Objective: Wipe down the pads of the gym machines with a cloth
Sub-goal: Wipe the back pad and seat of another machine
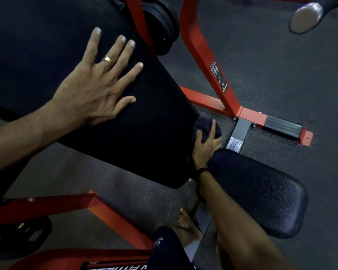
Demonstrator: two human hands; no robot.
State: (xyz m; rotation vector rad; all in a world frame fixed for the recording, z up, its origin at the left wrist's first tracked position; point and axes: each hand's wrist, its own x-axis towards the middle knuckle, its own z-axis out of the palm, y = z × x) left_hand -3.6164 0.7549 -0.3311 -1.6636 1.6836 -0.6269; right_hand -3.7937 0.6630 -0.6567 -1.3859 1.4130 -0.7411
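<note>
Partial white lettering reading roughly "FITNESS" stood on the red frame [109,266] at the bottom edge, warning sticker [218,76] on the red upright was too small to read

I saw my left hand [98,82] lying flat on the big black pad [137,133], fingers spread wide, with a gold ring [107,59] on one finger. My right hand [204,147] held a dark cloth [202,123] bunched up against the low end of that pad. A black band [202,170] sat on that wrist. Just beside it was the small seat pad [261,193], with tiny wet drops on top. The red frame [209,61] stood on the dark floor [281,71]. My bare foot [187,223] showed below.
</note>
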